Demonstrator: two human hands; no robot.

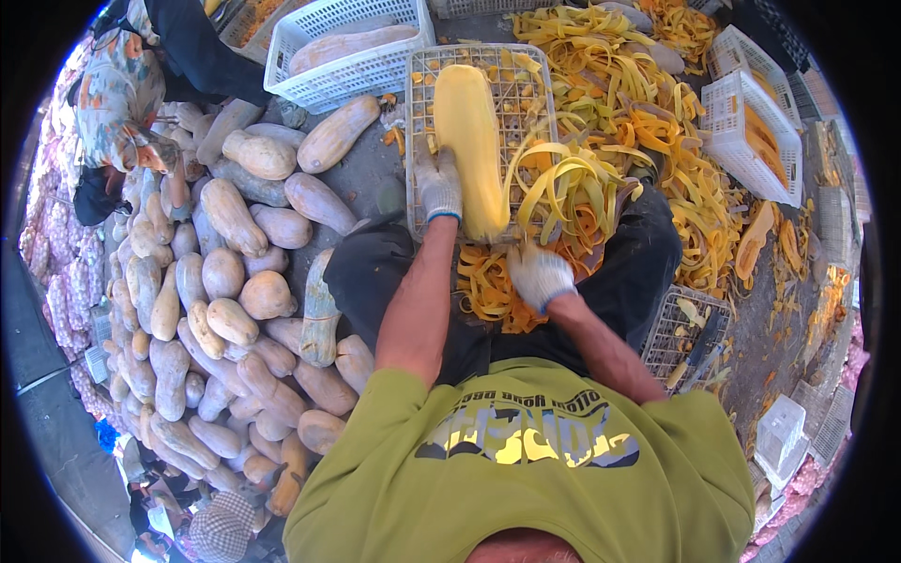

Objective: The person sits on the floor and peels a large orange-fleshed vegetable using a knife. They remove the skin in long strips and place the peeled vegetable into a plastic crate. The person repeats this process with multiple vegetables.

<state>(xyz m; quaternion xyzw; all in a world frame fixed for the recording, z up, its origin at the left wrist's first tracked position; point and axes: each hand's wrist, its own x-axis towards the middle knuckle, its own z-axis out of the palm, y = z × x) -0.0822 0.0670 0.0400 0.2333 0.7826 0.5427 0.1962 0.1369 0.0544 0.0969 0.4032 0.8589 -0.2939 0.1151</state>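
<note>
A long, mostly peeled yellow pumpkin (468, 148) lies lengthwise on an upturned plastic crate (419, 91) in front of me. My left hand (438, 184), in a white knit glove, grips the pumpkin's left side near its lower half. Close to the pumpkin's near end is my right hand (540, 276), also gloved and blurred by motion. Its fingers look curled, but whether they hold a tool is hidden. Curled strips of peel (574, 179) hang over the crate's right side. More orange peelings (486, 288) lie between my legs.
Unpeeled pumpkins (232, 211) are heaped on my left, where another person (116, 105) bends over them. A white crate (345, 53) holds pumpkins. Peelings (612, 63) cover the ground at right, near crates with cut pumpkins (753, 134). Knives (697, 352) lie on a low crate.
</note>
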